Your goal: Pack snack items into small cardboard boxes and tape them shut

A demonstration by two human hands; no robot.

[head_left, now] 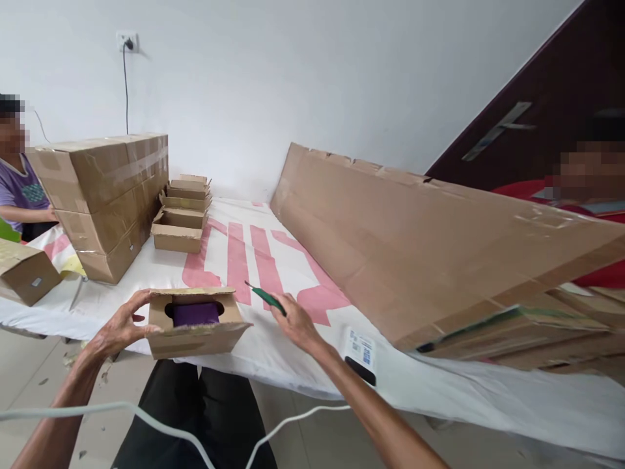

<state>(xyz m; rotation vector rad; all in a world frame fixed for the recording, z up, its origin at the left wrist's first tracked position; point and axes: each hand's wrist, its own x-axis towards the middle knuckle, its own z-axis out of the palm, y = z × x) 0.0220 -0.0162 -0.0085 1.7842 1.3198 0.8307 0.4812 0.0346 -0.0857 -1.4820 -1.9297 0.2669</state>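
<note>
An opened small cardboard box (198, 342) sits at the table's near edge, its top flaps raised. Inside it a dark purple item (198, 314) shows between rounded cut-outs. My left hand (127, 326) grips the box's left end, thumb in front and fingers behind. To the right of the box, my right hand (295, 319) is closed around a slim green-handled tool (266, 298) with a short thin metal tip, pointing up and left. The tool is apart from the box; its exact kind is not clear.
Taped cartons (105, 208) stand stacked at left, beside a row of open small boxes (178, 238). A closed box (27, 270) lies far left. A large cardboard panel (415, 247) leans at right, near a black-and-white object (360, 355). White cables (161, 436) cross below. People sit at both sides.
</note>
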